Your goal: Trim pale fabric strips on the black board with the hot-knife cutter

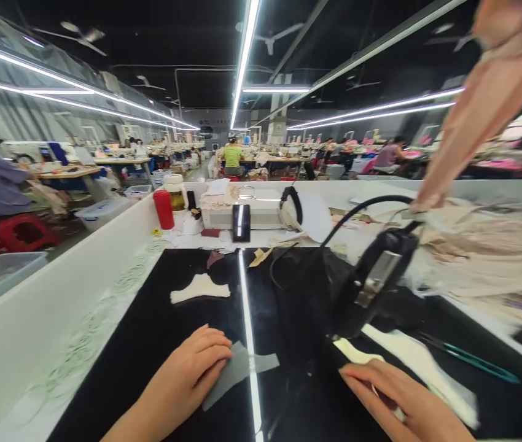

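Observation:
My left hand [196, 363] lies with lightly bent fingers on a thin, translucent grey cut piece [242, 368], which rests on the glossy black work surface [288, 393]. The fingers of my right hand [392, 393] are closed on the near end of a narrow pale yellow cut piece [355, 351]. That piece's far end lies just under the tip of a black machine head [371, 282]. A longer cream cut piece [420, 362] lies right of my right hand. Beyond my left hand lies a white shaped piece [200, 288].
Teal tweezers [482, 362] lie at the right. A black cable [357, 212] and a pink fabric-wrapped arm [482, 116] rise from the machine head. Behind are a phone [241, 223], a red cup [163, 209] and a white box [261, 212]. Cream fabric [495, 252] is heaped at right.

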### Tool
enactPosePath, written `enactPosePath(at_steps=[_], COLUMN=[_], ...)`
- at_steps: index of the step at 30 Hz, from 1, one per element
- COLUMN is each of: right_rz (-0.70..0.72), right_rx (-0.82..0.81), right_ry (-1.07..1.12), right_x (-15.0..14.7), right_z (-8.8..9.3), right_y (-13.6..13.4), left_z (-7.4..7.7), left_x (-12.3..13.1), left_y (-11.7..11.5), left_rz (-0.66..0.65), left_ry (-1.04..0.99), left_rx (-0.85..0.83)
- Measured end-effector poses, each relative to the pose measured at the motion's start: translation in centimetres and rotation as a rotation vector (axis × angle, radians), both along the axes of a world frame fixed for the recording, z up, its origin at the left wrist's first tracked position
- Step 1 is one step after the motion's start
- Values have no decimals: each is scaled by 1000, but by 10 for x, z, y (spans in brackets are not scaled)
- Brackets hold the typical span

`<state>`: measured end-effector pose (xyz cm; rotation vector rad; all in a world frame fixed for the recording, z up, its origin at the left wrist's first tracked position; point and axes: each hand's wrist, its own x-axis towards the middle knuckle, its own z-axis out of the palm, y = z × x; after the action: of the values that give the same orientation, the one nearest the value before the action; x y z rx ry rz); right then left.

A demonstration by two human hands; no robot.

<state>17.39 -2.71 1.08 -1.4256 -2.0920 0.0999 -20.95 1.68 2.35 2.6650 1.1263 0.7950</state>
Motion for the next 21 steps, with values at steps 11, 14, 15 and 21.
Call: enactPosePath(at_steps=[11, 14, 15, 21], right_rz=[-445, -389, -374, -345], right_rx=[9, 11, 15, 36], right_ry=[-90, -146, -167, -270], right_x=[70, 61, 59, 52], right_z=[25, 10, 6, -2], right_y=[13, 22, 25, 36], left_z=[-53, -52, -52, -52], left_x=[-34, -35, -36, -37], left_y=[25, 27, 27, 26], left_rz=[-74, -104, -113, -119], left_ry=[254, 269, 264, 217], left_rx=[295, 287, 281, 253])
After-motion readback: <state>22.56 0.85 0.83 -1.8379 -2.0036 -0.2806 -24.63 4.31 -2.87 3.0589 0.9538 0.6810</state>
